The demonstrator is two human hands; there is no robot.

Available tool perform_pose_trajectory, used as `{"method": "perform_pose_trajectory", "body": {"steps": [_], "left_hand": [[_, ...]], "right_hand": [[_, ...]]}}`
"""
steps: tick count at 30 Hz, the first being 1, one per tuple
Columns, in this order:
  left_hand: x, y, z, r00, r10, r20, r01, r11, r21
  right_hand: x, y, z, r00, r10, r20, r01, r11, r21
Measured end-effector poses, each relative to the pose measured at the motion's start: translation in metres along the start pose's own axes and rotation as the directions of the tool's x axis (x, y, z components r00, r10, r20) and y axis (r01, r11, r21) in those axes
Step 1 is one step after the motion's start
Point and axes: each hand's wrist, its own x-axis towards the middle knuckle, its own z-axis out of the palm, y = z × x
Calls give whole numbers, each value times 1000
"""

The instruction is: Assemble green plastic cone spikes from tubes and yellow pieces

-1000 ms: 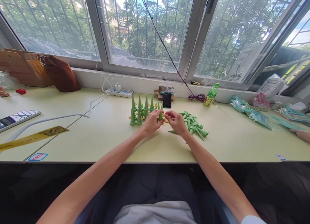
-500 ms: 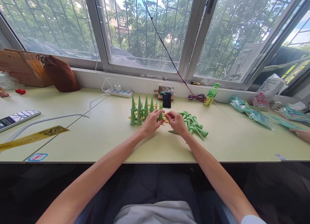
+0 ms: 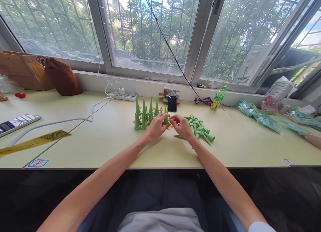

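Note:
My left hand (image 3: 157, 125) is closed, with thumb and forefinger around a green cone-shaped spike (image 3: 166, 115) that stands point up. Close beside it, my right hand (image 3: 182, 126) is pinched at the fingertips; whatever lies between them is too small to make out. Small yellow pieces (image 3: 172, 126) show on the table below the fingers, partly hidden. Left of my hands, several green spikes (image 3: 137, 120) stand upright in rows, with yellow valve-like side pieces. To the right, partly behind my right hand, lies a heap of loose green spikes (image 3: 199, 128).
Behind the spikes lie a black phone (image 3: 172, 104) and a power strip (image 3: 124, 96). A green drink bottle (image 3: 218, 98) stands by the sill. A white cable (image 3: 62, 121) and yellow strip (image 3: 37, 143) are left. Another person's hand (image 3: 311, 138) is far right, near bagged items (image 3: 267, 120).
Both hands keep almost the same pose at the same spot, with only slight finger movement. The whole view has shifted very slightly.

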Motion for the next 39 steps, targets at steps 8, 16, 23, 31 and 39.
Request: {"method": "perform_pose_trajectory", "body": {"steps": [8,16,23,31,39], "left_hand": [[-1,0,1,1000,7,11,-7,1000,-6],[0,1,0,1000,-4,-3,4,1000,-11],[0,0,0,1000,5,-4,-5,1000,11],[1,-1,-1,998,21,-57,-19,1000,24],[1,-1,-1,999,16,-43,-15,1000,25]], "right_hand": [[0,4,0,1000,15,10,-15,999,-31],[1,3,1,1000,-9,8,9,1000,4],[0,2,0,1000,10,21,-10,1000,-19],[0,0,0,1000,7,0,-7,1000,20],[0,0,0,1000,15,-8,-15,999,-41]]}}
